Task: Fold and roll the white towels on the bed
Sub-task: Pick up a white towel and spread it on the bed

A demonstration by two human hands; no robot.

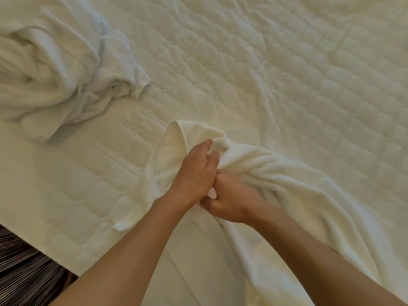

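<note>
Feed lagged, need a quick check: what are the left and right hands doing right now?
Left hand: open, fingers fairly straight against the towel.
Right hand: closed, gripping the bunched towel.

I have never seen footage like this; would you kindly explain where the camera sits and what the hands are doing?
No machine here: a person works with bare hands. The one picture comes from a camera worn on the person's head, looking forward and down, so both arms enter from the bottom. The surface is a bed with a quilted cover. The right hand grips a bunched part of a white towel that trails toward the lower right. The left hand lies against the same towel beside it; whether it pinches the cloth I cannot tell. At the upper left lies a crumpled pile of white towels, not yet folded. Striped dark fabric shows at the lower left.
</note>
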